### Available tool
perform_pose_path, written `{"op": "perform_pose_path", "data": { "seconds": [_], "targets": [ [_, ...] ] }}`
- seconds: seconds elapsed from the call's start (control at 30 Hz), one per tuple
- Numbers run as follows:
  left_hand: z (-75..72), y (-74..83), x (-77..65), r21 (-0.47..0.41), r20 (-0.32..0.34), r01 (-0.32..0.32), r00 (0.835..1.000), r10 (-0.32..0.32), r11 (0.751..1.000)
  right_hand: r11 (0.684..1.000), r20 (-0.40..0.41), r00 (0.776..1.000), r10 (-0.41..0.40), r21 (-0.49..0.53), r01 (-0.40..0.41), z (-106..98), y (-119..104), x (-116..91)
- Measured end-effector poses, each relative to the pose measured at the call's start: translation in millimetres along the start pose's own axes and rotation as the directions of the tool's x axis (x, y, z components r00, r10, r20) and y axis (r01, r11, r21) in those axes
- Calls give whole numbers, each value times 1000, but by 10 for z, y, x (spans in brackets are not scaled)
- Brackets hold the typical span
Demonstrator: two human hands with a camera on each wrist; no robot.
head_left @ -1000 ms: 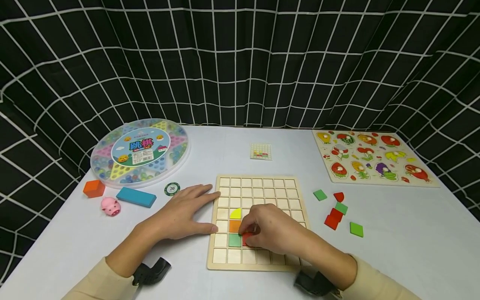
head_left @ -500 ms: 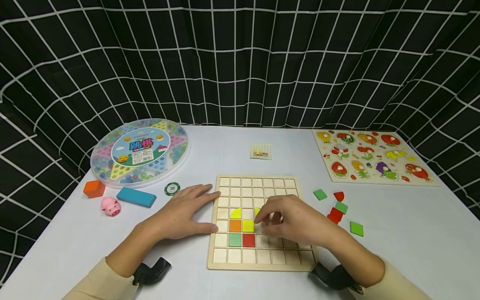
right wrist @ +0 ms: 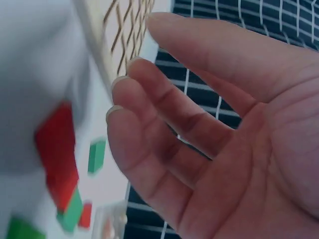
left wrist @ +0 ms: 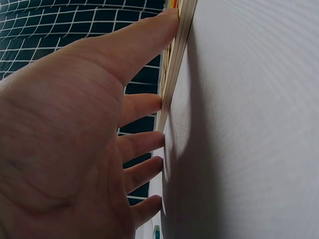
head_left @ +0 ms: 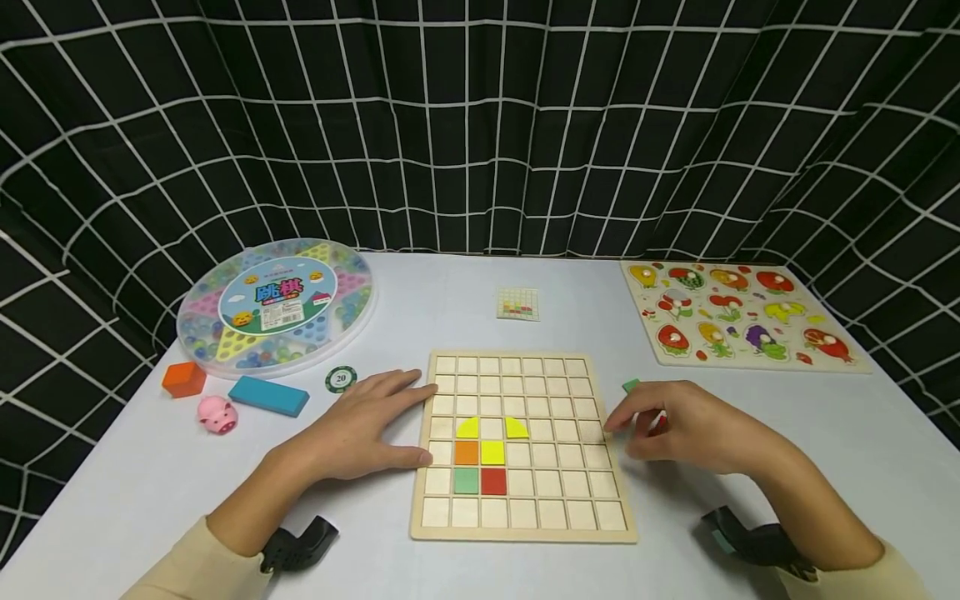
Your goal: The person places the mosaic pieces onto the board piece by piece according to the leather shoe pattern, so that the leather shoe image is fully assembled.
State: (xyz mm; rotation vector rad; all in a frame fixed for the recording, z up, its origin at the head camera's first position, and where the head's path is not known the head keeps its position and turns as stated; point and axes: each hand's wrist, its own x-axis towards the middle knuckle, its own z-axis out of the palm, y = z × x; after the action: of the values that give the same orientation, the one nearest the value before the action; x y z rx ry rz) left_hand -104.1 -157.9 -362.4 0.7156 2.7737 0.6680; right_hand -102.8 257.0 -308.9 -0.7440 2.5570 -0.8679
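A wooden grid board point(head_left: 558, 483) lies in the middle of the table. In its cells sit a green tile point(head_left: 466, 481), a red tile point(head_left: 493, 481), an orange tile point(head_left: 467, 452), a yellow square tile point(head_left: 492, 452) and two yellow quarter-round tiles point(head_left: 517, 427). My left hand point(head_left: 360, 429) rests with spread fingers at the board's left edge, thumb and index touching it. My right hand point(head_left: 693, 425), loosely bent and holding nothing, hovers past the board's right edge. It hides most of the loose tiles; the right wrist view shows red tiles point(right wrist: 57, 149) and green tiles point(right wrist: 97, 155) below it.
Behind the board lies a small pattern card point(head_left: 517, 304). A fruit puzzle board point(head_left: 738, 325) is at back right. A round marble-game box point(head_left: 277, 308), orange cube point(head_left: 183, 379), blue block point(head_left: 268, 396), pink pig point(head_left: 217, 414) and chip marked 20 point(head_left: 341, 379) are on the left.
My right hand has let go of the red tile in its cell and moved right, off the board, to the loose tiles. The left hand has stayed at the board's edge.
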Motion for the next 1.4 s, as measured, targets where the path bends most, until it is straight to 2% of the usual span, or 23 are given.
{"op": "perform_pose_path", "data": {
  "seconds": [0.17,0.3,0.5,0.63,0.87,0.97,1.13,1.27,1.4],
  "targets": [
    [2,-1,7,-1,3,4,1000,-4,1000,990,28,994,107,-99,-104,-61,138,-98],
    [-2,-1,9,1,8,8,1000,-8,1000,979,51,987,153,-144,-144,-53,206,-126],
    [-8,3,11,0,9,3,1000,-3,1000,961,33,990,140,-246,-127,-13,279,-109],
    [-7,-2,7,2,6,2,1000,-2,1000,954,26,990,140,-272,-127,2,279,-49],
    [-3,-20,10,2,2,-1,1000,1,1000,960,4,984,180,-220,-175,-1,207,31],
    [0,-23,12,3,2,0,1000,0,1000,964,-27,985,169,-203,-171,-18,165,64],
    [2,-13,10,4,3,4,1000,-4,1000,984,-85,993,84,-147,-96,-8,41,137],
    [-1,7,6,7,10,6,1000,-6,1000,999,-73,997,33,-27,-35,78,-130,198],
    [-5,19,4,6,12,9,1000,-9,1000,999,-41,999,-13,31,15,223,-321,274]
  ]
}}
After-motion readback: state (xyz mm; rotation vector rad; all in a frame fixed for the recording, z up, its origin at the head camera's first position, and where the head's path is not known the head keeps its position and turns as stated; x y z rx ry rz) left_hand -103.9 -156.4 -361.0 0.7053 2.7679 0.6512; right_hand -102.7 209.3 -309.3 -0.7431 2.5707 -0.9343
